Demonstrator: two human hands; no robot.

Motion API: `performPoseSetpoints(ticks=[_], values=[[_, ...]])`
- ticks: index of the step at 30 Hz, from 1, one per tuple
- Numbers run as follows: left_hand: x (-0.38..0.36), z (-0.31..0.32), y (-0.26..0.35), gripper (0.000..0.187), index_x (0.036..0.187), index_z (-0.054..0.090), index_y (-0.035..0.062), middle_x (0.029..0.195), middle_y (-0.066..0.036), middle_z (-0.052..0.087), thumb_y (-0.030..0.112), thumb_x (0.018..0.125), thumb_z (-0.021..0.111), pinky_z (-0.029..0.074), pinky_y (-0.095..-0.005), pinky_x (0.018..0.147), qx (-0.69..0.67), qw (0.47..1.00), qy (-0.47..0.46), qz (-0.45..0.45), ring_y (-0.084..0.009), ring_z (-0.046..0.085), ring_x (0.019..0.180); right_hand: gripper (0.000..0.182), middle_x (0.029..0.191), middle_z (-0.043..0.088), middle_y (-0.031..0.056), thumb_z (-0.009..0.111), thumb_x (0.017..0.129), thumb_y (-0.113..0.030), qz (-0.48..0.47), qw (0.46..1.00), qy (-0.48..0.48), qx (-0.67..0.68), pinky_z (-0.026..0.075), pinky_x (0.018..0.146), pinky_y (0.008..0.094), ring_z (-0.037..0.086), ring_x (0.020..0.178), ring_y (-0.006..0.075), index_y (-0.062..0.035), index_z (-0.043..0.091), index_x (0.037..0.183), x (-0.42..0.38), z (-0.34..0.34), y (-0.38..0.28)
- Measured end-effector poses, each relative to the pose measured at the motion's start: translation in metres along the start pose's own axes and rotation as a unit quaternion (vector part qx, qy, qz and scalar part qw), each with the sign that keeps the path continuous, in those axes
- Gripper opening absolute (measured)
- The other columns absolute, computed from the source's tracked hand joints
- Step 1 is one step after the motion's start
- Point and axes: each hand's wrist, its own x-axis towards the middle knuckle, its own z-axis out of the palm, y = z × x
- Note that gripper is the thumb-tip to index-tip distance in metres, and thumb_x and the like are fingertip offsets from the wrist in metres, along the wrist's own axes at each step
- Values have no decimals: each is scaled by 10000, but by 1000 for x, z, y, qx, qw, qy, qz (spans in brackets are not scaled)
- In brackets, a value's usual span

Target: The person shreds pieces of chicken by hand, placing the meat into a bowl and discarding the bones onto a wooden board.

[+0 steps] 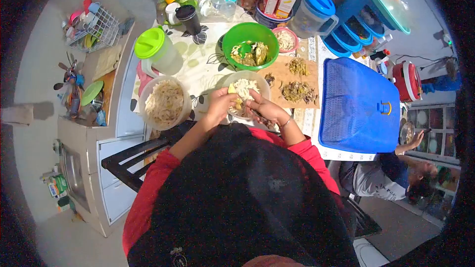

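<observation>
Both my hands work close together over a clear round bowl (pixel 264 85) of pale shreds (pixel 245 86). My left hand (pixel 220 105) is closed in a pinch on a yellow-green piece of food (pixel 231 89). Beside it, my right hand (pixel 269 111) has its fingers curled in toward the same spot; what they grip is too small to make out. Further left stands a larger tub (pixel 143 100) filled with pale shreds. Behind the hands, a green bowl (pixel 228 52) contains yellowish-brown pieces. Dark and yellowish scraps (pixel 298 92) lie in piles on a brown board (pixel 282 69) to the right.
A blue mesh food cover (pixel 358 106) takes up the table's right side. Pitchers (pixel 157 52) (pixel 311 15), a dark tumbler (pixel 188 17), a pink bowl (pixel 286 39) and cartons (pixel 279 0) stand around the back. At far right, another person (pixel 381 175) sits holding a phone.
</observation>
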Motion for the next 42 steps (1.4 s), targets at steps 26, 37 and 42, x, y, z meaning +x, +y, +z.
performPoseSetpoints(ticks=[26, 37, 42], values=[[15, -26, -8, 252, 1092, 509, -23, 1045, -118, 601, -6, 842, 490, 456, -288, 885, -215, 963, -93, -136, -201, 559, 1049, 544, 686, 545, 38, 443, 944, -251, 15, 958, 84, -274, 397, 424, 260, 477, 475, 113, -9, 216, 1375, -3, -22, 11], [5, -3, -3, 340, 1112, 469, 12, 1043, -110, 583, -69, 797, 569, 488, -294, 844, -72, 996, -3, 57, -191, 592, 939, 244, 930, 579, 324, 443, 905, -160, -88, 907, 167, -377, 451, 767, 455, 561, 934, 452, -28, 384, 1101, 5, -10, 29], [2, -3, -2, 310, 1101, 467, 5, 1026, -111, 592, -68, 811, 551, 481, -300, 879, -108, 993, 26, 41, -193, 591, 957, 338, 892, 593, 309, 447, 905, -195, -88, 895, 156, -409, 453, 756, 468, 576, 900, 436, -24, 384, 1190, -8, 3, 21]])
